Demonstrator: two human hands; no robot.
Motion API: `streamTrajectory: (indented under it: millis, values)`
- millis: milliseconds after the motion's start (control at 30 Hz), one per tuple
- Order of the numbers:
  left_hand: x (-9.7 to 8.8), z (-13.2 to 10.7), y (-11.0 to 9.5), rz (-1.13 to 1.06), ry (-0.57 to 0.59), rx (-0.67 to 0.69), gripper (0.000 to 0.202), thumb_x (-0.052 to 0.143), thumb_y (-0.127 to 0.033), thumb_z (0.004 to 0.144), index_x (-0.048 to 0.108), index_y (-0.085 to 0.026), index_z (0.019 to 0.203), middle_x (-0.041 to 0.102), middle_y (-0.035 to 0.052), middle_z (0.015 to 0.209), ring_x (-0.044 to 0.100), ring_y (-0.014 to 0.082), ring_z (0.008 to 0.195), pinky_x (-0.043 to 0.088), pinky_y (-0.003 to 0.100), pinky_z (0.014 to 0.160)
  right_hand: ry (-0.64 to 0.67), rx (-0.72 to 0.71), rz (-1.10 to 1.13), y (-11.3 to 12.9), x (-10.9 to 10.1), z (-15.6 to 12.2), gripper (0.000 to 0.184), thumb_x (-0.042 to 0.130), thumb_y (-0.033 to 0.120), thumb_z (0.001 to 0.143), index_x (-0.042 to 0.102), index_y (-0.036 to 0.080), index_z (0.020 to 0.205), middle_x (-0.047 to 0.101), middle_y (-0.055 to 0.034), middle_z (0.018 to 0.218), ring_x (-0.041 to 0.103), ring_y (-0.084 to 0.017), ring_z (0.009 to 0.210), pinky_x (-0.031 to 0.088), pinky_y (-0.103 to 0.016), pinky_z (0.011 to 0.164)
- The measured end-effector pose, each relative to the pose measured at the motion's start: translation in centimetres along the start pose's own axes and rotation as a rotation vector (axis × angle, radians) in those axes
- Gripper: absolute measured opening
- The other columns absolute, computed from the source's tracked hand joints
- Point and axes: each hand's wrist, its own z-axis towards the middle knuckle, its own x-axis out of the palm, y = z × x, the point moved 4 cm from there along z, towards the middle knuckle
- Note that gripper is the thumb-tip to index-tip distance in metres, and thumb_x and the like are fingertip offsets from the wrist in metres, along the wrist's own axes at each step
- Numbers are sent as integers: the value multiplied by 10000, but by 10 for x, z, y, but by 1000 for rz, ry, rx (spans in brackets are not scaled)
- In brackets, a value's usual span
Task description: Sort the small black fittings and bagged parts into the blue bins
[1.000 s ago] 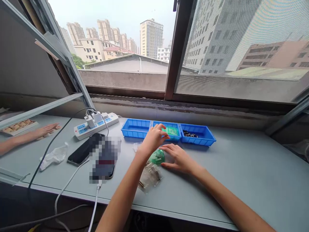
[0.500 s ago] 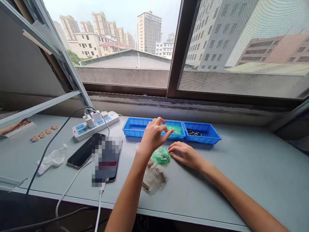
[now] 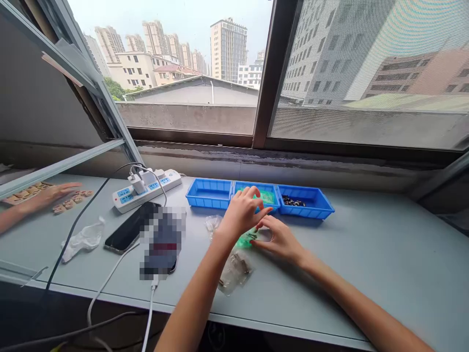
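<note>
My left hand [image 3: 242,215] hovers over a green plastic bag [image 3: 245,241] that holds small pale pieces. Its fingers are curled, with the thumb apart from them, and no object shows in it. My right hand [image 3: 281,239] is at the bag's right side, thumb tip against it and forefinger raised a little, so a gap shows between the two. Just below lies a clear bag [image 3: 236,270] with brownish metal pieces. Another small clear bag [image 3: 212,224] rests left of my left wrist. My left hand partly covers the green bag and the middle bin.
Three blue bins stand in a row: a left bin [image 3: 209,201], a middle bin [image 3: 240,186] with green boards, and a right bin [image 3: 313,211] with small dark parts. Leftward are two phones, a power strip [image 3: 146,190], cables and crumpled tissue [image 3: 84,239]. Another person's hand [image 3: 47,195] reaches among wooden pieces.
My left hand has moved down and right toward the green bag. My right thumb and forefinger have spread at its edge. The other person's hand has come further into view.
</note>
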Motion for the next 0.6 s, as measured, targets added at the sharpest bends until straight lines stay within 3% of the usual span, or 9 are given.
streamTrajectory:
  millis: [67, 167, 267, 333, 467, 600]
  values:
    - [1, 1, -2, 10, -20, -8, 247, 576, -335, 861, 645, -191, 672, 614, 50, 895, 572, 184, 822, 460, 318, 720, 1, 46, 95, -3, -3, 1, 183, 655, 372, 754, 594, 203, 788, 657, -21, 774, 612, -179, 693, 495, -300, 621]
    - [-7, 1, 4, -15, -162, -89, 265, 513, -309, 900, 660, -189, 715, 621, 53, 912, 571, 172, 799, 457, 316, 732, -49, 66, 226, -4, -13, 6, 235, 595, 434, 794, 578, 201, 762, 653, -21, 742, 604, -165, 660, 482, -278, 585]
    - [-17, 1, 13, -123, -332, -180, 284, 488, -312, 911, 677, -191, 738, 611, 55, 914, 572, 161, 790, 464, 312, 760, -236, 109, 285, -7, -32, 10, 321, 593, 520, 780, 566, 199, 771, 641, -37, 753, 598, -169, 679, 479, -266, 561]
    - [-18, 1, 16, -218, -382, -213, 269, 506, -335, 902, 686, -191, 762, 602, 56, 903, 584, 160, 798, 476, 302, 758, -370, 165, 319, -10, -42, 12, 376, 603, 566, 756, 565, 196, 814, 630, -46, 770, 582, -163, 657, 466, -249, 504]
    - [-6, 2, 8, -330, -292, -191, 189, 614, -363, 835, 675, -211, 927, 606, 47, 936, 604, 167, 862, 491, 280, 766, -502, 213, 425, -15, -52, 12, 422, 602, 591, 746, 572, 191, 878, 591, -27, 739, 516, -127, 546, 423, -220, 400]
    - [5, 2, 4, -353, -228, -218, 343, 673, -330, 790, 590, -241, 1110, 601, 33, 1002, 599, 150, 844, 494, 257, 741, -498, 142, 429, -9, -57, 12, 395, 568, 572, 791, 599, 194, 901, 565, -15, 717, 504, -115, 523, 408, -207, 382]
